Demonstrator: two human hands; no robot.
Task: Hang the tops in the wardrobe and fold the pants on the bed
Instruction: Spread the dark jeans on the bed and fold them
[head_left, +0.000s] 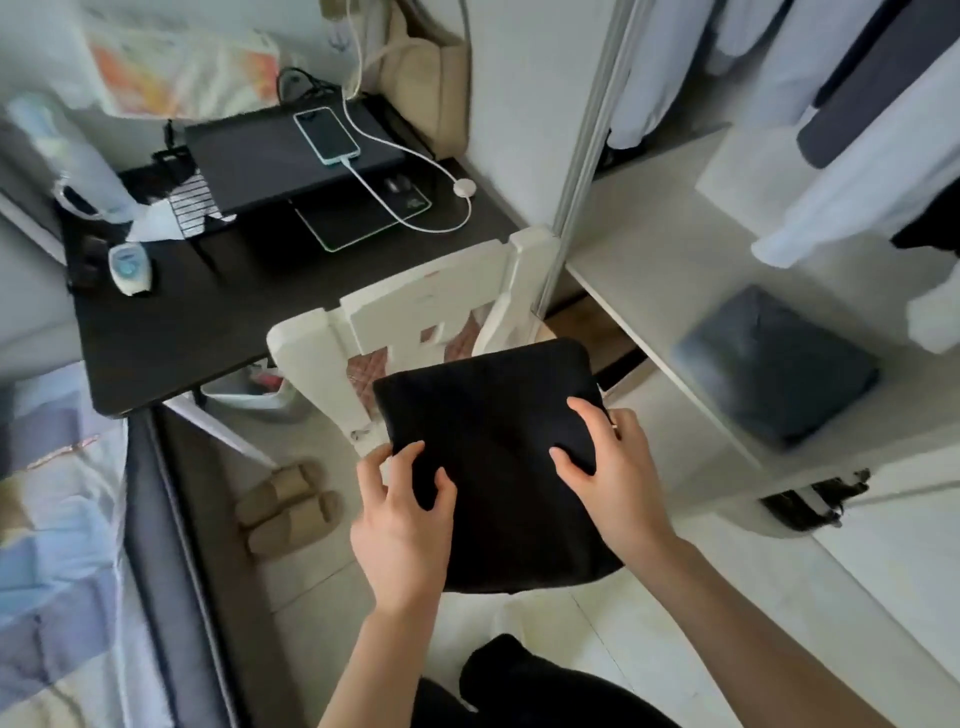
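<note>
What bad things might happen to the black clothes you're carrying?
1. The folded black garment is held in the air only at its near edge by the left hand and right hand, so it might sag and unfold.
2. The white chair stands close beneath; the garment may snag on its back.
3. The wardrobe shelf already holds a folded dark item, leaving less room.

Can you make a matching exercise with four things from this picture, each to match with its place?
Things:
1. phone
2. slippers
3. black folded garment
4. grey folded garment

Places:
A. on the wardrobe shelf
B. on the floor beside the bed
C. on the desk stand, plugged into a white cable
D. held in both hands, left hand and right hand

Pairs: 1-C, 2-B, 3-D, 4-A
</note>
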